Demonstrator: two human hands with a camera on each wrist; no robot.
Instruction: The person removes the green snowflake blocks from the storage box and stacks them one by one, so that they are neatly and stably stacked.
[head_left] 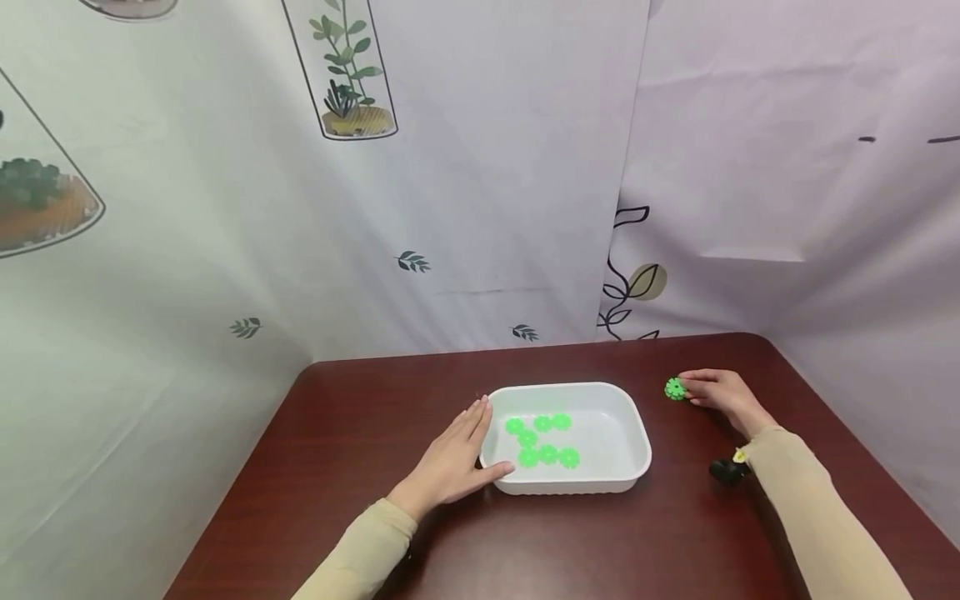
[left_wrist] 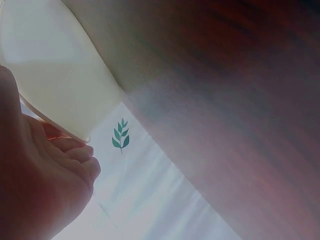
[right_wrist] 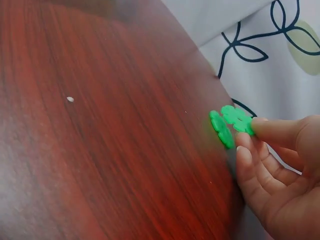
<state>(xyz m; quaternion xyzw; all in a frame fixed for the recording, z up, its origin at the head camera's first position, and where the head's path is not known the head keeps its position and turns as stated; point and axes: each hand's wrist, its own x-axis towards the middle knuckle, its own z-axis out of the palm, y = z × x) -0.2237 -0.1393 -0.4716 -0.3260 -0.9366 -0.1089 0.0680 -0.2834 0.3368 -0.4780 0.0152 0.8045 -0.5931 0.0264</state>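
Observation:
A white rectangular tray [head_left: 615,482] stands on the dark red-brown table, with several bright green flower-shaped discs [head_left: 548,454] in its left and middle part. My left hand [head_left: 450,462] rests at the tray's left side in the head view. Its fingers lie straight along the rim and the thumb reaches over the front left corner. To the right of the tray, my right hand [head_left: 723,393] pinches a green flower-shaped disc [right_wrist: 237,119] between thumb and fingers. A second green disc [right_wrist: 221,129], seen nearly edge-on, overlaps it in the right wrist view.
The table [head_left: 337,433] ends at the back against a hanging white cloth [head_left: 487,208] printed with plants. A small black object [head_left: 727,471] shows beside the right sleeve. A tiny white speck [right_wrist: 70,99] lies on the table.

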